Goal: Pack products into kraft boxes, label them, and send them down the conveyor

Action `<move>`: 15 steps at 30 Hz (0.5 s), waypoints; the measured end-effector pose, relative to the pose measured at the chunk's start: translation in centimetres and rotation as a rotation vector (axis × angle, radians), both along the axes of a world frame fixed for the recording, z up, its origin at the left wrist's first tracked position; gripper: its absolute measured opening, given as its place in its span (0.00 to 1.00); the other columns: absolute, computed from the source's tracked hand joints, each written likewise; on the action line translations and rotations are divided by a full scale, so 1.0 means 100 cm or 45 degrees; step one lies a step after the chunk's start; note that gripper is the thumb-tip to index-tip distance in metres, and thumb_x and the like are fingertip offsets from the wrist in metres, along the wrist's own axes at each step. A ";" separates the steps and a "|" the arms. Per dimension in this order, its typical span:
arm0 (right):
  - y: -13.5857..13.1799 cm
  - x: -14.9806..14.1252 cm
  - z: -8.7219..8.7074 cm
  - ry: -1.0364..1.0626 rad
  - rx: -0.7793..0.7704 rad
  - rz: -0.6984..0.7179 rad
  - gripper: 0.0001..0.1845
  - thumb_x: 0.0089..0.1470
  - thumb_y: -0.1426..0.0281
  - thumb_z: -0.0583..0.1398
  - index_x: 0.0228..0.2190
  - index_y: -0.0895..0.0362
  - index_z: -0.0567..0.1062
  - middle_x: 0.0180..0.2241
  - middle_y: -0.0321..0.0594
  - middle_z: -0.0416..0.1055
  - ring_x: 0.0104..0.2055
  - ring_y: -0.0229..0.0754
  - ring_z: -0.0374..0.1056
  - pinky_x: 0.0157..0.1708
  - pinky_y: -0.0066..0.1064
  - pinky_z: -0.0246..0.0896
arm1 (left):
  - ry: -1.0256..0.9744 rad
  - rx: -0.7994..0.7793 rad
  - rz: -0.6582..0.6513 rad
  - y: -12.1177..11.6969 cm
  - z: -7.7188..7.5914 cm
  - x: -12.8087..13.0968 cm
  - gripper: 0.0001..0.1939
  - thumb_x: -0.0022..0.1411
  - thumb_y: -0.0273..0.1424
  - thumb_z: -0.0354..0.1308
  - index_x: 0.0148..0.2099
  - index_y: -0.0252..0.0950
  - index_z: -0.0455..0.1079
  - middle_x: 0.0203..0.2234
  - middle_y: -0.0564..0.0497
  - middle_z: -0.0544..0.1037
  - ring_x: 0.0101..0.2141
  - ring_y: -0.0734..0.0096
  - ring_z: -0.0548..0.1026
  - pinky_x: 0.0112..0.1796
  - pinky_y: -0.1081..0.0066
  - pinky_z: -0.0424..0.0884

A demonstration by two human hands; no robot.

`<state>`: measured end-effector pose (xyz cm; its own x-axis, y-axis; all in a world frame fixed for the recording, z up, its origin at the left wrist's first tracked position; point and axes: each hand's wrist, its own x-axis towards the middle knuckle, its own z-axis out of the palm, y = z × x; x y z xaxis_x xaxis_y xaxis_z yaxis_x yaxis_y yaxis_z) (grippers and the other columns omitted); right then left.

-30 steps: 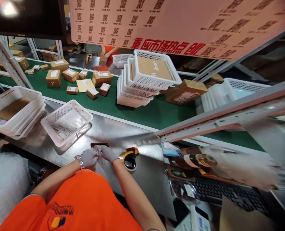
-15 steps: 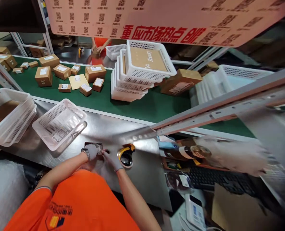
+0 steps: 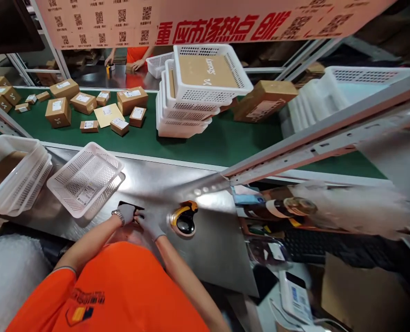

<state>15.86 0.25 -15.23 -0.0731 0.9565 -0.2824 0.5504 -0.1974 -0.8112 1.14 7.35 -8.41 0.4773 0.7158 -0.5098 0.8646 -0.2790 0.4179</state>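
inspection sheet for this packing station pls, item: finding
Surface: steel bench, bare and shiny around the hands.
Job's things: small dark item, mostly hidden under both hands.
Clutter: empty white basket; yellow-black scanner; keyboard.
Hands: gloved left hand and right hand both on the dark item; grip unclear.
Cables: nothing seen.
Surroundings: green conveyor with cardboard boxes and stacked baskets; a co-worker's hands beyond.

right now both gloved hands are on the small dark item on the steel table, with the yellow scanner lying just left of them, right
Not quite. In the head view the yellow scanner lies just to the right of the hands, not left. The left hand and right hand are indeed both on the small dark item on the steel table.
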 end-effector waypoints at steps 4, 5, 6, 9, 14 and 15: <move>0.000 -0.003 0.001 -0.113 -0.007 0.046 0.14 0.60 0.74 0.66 0.45 0.55 0.89 0.48 0.46 0.89 0.52 0.52 0.81 0.54 0.38 0.73 | -0.008 0.164 0.076 -0.022 0.012 -0.033 0.20 0.80 0.26 0.55 0.66 0.35 0.81 0.63 0.37 0.85 0.62 0.51 0.81 0.64 0.60 0.76; 0.001 -0.003 0.002 -0.141 -0.009 0.068 0.16 0.60 0.74 0.67 0.48 0.55 0.89 0.50 0.48 0.88 0.53 0.52 0.81 0.56 0.38 0.72 | 0.006 0.232 0.147 -0.029 0.013 -0.041 0.23 0.82 0.28 0.52 0.71 0.35 0.77 0.68 0.35 0.81 0.68 0.48 0.77 0.69 0.58 0.71; 0.002 -0.004 0.003 -0.165 -0.010 0.093 0.17 0.60 0.74 0.67 0.50 0.55 0.89 0.51 0.49 0.88 0.53 0.52 0.81 0.56 0.38 0.72 | 0.032 0.272 0.223 -0.036 0.014 -0.048 0.25 0.83 0.29 0.51 0.75 0.33 0.73 0.71 0.33 0.78 0.72 0.46 0.73 0.73 0.56 0.68; 0.011 -0.005 0.008 -0.219 -0.011 0.196 0.18 0.61 0.73 0.68 0.51 0.56 0.90 0.51 0.49 0.87 0.51 0.51 0.80 0.53 0.36 0.70 | 0.125 0.165 0.330 -0.053 0.007 -0.060 0.35 0.82 0.34 0.54 0.84 0.25 0.60 0.79 0.27 0.67 0.77 0.45 0.68 0.75 0.59 0.65; 0.032 -0.012 0.022 -0.266 -0.004 0.367 0.10 0.62 0.70 0.69 0.41 0.54 0.92 0.43 0.44 0.88 0.46 0.49 0.79 0.49 0.34 0.67 | 0.131 0.089 0.039 -0.061 -0.006 -0.057 0.37 0.76 0.35 0.62 0.80 0.26 0.66 0.84 0.26 0.55 0.81 0.38 0.60 0.76 0.51 0.66; 0.035 -0.014 0.025 -0.271 -0.001 0.391 0.08 0.62 0.69 0.69 0.38 0.53 0.91 0.41 0.43 0.88 0.45 0.49 0.79 0.48 0.34 0.67 | 0.136 0.111 -0.007 -0.060 -0.007 -0.056 0.36 0.75 0.35 0.63 0.79 0.26 0.68 0.83 0.25 0.58 0.81 0.36 0.59 0.76 0.48 0.65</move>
